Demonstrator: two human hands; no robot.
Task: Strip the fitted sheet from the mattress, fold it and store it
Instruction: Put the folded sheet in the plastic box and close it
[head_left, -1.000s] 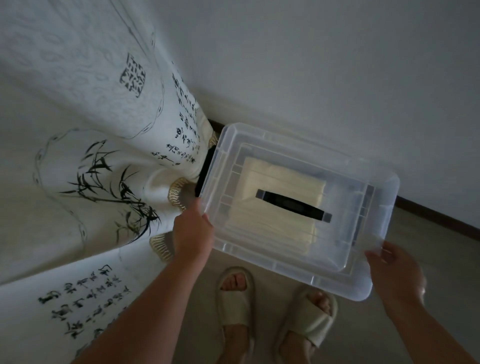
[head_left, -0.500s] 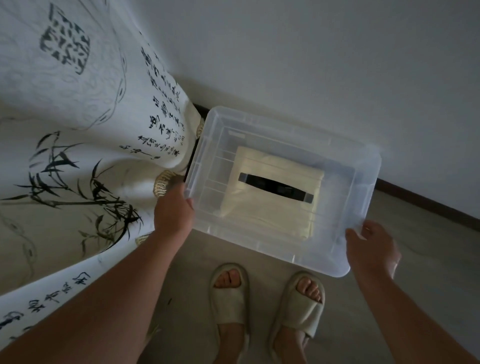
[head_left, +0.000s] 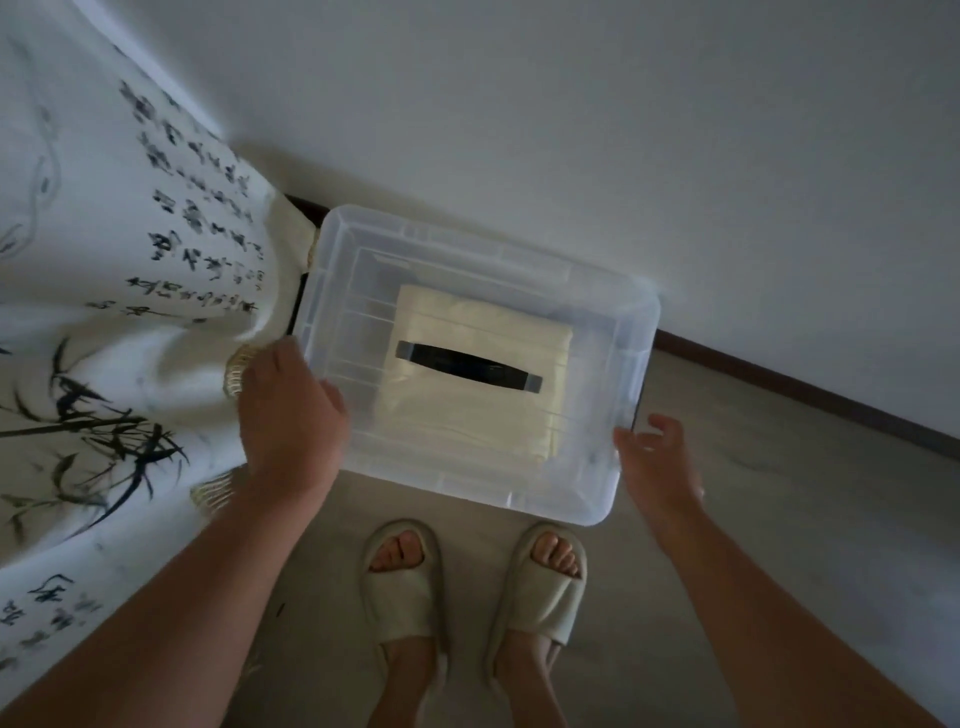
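Head view: folded cream fitted sheet (head_left: 467, 421) lies inside clear plastic lidded storage box (head_left: 467, 236) on grey floor (head_left: 789, 530), against the wall. Left hand (head_left: 291, 421) grips the box's left rim, thumb on lid. Right hand (head_left: 654, 460) is loose, fingers spread, at the right rim.

Folded sheet (head_left: 467, 421) is seen only dimly through the storage box (head_left: 597, 291) lid and is partly masked by the black handle (head_left: 467, 366). Left hand (head_left: 291, 415) fingers are hidden. Right hand (head_left: 657, 462) is blurred. Printed cloth (head_left: 104, 312) writing is smeared and unreadable.
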